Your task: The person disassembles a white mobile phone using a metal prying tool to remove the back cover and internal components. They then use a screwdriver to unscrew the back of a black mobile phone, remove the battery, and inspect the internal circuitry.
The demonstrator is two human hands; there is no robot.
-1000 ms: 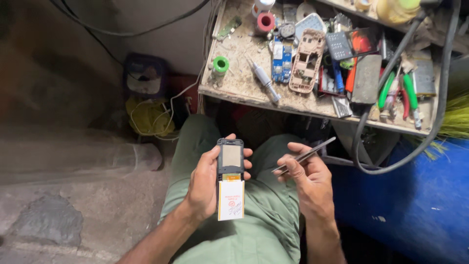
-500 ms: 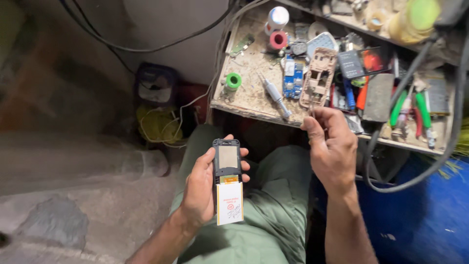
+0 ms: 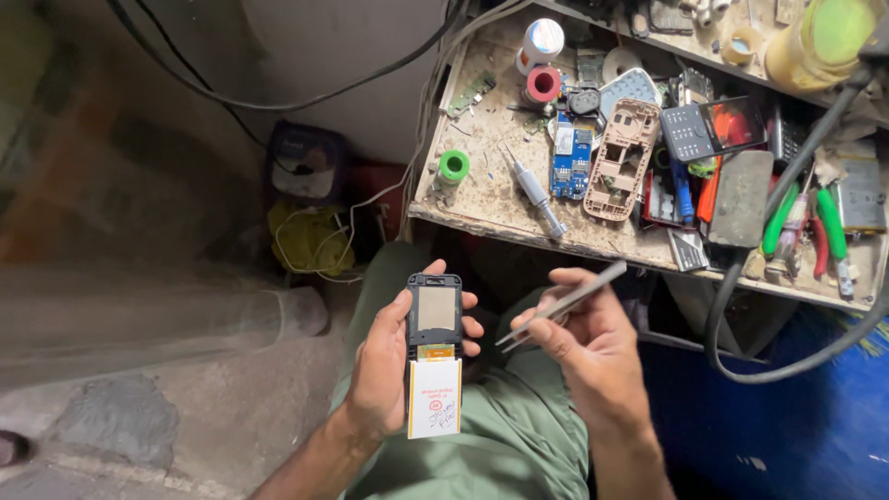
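The left hand (image 3: 387, 370) grips an opened phone (image 3: 433, 324) over the lap; the right hand (image 3: 593, 347) pinches tweezers (image 3: 560, 304) just beside it. Next, likely, the tips must land steadily on the phone's innards.

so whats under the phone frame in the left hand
Under the phone frame are the left hand and green trousers. Its underside is hidden.

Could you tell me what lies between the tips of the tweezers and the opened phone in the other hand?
In the head view, only the left hand's fingertips wrapped round the phone lie between it and the tweezers held by the right hand; green trousers show behind.
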